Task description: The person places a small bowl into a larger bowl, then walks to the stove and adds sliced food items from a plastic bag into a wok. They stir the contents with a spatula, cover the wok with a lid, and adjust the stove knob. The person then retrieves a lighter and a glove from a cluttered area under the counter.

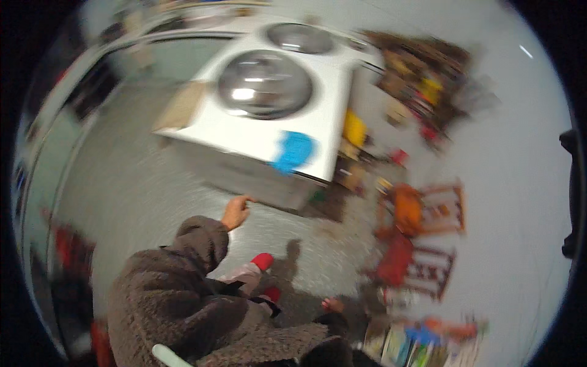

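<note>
Washer (269,116) lies ahead-right of left hand (236,211), loosely curled, empty, nearest; right hand (333,304) state unclear.

A white washing machine (287,116) is seen from above, tilted in the blurred view, standing on a grey speckled floor. Two round metal lids are set in its top, and a blue patch is seen near its front edge.

Open floor: we see bare floor (140,183) left of the white machine (269,116).
Blocked: right of it, cluttered shelves (422,79) and chairs (428,238).
</note>
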The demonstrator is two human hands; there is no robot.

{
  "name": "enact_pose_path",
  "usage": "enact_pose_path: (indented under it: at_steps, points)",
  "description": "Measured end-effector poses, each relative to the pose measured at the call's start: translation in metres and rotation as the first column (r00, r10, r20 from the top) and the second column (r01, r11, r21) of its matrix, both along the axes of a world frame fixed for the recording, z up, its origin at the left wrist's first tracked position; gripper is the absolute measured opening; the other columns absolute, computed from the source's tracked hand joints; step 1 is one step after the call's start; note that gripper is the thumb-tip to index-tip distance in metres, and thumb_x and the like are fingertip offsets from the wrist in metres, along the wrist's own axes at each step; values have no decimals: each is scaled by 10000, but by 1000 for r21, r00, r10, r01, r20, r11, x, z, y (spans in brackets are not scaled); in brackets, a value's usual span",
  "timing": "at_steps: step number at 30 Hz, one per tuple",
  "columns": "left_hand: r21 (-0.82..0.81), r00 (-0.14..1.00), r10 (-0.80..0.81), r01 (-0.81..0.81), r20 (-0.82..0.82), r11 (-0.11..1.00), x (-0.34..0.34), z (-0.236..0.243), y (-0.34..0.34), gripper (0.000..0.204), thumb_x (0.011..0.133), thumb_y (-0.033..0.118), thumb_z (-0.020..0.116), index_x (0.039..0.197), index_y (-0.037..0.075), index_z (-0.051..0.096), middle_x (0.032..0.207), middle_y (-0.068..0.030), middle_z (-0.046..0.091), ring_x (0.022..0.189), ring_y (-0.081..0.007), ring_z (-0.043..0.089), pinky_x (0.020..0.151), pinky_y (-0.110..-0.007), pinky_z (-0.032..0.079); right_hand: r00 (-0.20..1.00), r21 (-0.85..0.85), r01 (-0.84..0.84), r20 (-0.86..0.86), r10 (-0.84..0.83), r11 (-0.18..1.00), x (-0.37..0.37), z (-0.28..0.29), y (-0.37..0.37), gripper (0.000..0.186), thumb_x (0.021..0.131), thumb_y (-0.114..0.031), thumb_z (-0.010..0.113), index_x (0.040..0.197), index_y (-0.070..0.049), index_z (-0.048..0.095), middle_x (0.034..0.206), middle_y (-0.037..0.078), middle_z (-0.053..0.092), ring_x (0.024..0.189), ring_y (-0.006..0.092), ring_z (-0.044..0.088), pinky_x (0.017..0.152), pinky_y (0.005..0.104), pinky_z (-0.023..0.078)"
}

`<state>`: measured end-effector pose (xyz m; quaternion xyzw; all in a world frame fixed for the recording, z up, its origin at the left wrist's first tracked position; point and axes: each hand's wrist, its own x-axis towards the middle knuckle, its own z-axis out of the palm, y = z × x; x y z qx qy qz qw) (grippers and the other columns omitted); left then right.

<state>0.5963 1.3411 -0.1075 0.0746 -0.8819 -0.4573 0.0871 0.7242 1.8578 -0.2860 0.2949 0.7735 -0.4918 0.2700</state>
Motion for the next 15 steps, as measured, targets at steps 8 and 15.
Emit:
enact_pose_path:
  at_steps: [8,15]
  points:
    - [42,709,669,-692,222,720,245,0,-308,186,750,104,727,907,12,691,683,-61,658,619,-108,588,588,-301,487,977,-214,-153,112,180,965,-150,-17,-350,242,903,-174,483,1072,-16,555,887,164,607,684,276,605,517,380,483]
    - [220,316,883,-943,347,251,446,-4,-517,197,847,76,591,1017,25,678,818,-113,697,763,-189,665,720,-330,517,682,-152,-709,100,724,689,-104,5,-768,265,915,-199,520,1037,34,541,840,151,626,631,240,612,502,370,496]
